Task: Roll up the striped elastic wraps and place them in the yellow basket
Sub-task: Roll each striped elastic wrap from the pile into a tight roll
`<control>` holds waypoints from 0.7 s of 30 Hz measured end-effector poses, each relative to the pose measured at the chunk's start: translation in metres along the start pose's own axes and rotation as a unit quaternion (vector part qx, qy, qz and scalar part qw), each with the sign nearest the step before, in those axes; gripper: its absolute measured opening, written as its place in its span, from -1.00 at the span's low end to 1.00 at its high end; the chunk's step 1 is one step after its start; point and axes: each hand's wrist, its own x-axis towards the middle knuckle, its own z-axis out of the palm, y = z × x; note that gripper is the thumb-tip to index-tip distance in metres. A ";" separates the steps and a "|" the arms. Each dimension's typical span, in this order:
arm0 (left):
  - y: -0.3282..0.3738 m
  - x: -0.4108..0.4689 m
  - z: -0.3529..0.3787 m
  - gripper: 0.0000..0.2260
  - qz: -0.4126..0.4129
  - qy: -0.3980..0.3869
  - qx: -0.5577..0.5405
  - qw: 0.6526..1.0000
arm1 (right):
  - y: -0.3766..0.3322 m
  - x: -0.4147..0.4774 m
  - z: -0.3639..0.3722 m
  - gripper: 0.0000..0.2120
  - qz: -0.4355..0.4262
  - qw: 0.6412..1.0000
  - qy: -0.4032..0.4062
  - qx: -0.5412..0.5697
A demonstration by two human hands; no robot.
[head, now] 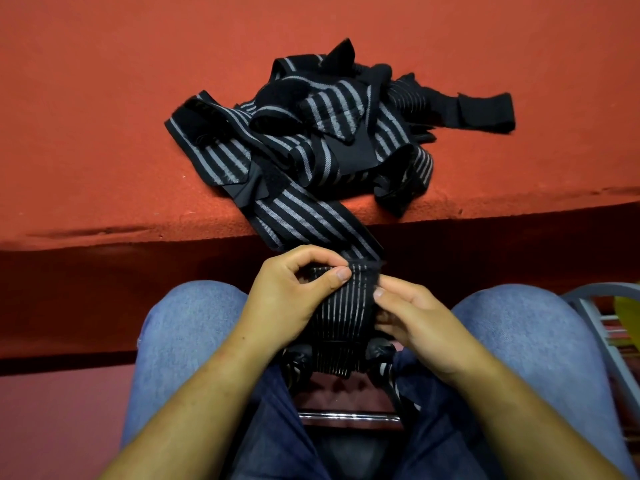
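Two hands on one half-wound roll [341, 306], held over the lap: the left hand [284, 299] pinches its upper edge between thumb and forefinger, and the right hand [415, 317] curls onto the other side, fingertips pressing the winding. The free tail [304, 220] of that striped wrap runs up and away from the hands, over the worktop [104, 116] edge, into the pile [329, 133] of loose wraps well beyond them. Main risk — the tail looks caught under the pile, with hook patches showing, so pulling could snag it and drag the lot off the edge. Second: the elastic wants to spring back, so if either pinch slackens the roll likely loosens or telescopes. Basket — only a yellow sliver [627, 306] far out past the right hand; cannot tell if that's it.
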 end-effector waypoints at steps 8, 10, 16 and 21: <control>-0.005 0.000 0.002 -0.93 0.033 -0.004 0.046 0.998 | -0.004 -0.004 0.000 -0.71 -0.035 0.999 0.009 -0.024; -0.006 -0.001 0.003 -0.93 0.047 -0.013 0.058 0.997 | -0.006 -0.005 0.002 -0.70 -0.050 0.998 0.017 -0.041; -0.007 0.000 0.003 -0.92 0.060 -0.025 0.061 0.996 | -0.003 -0.001 0.001 -0.67 -0.066 0.996 0.054 -0.035; -0.003 0.002 0.001 -0.93 -0.006 -0.048 0.012 0.999 | -0.003 -0.001 0.000 -0.69 -0.066 0.995 0.070 -0.036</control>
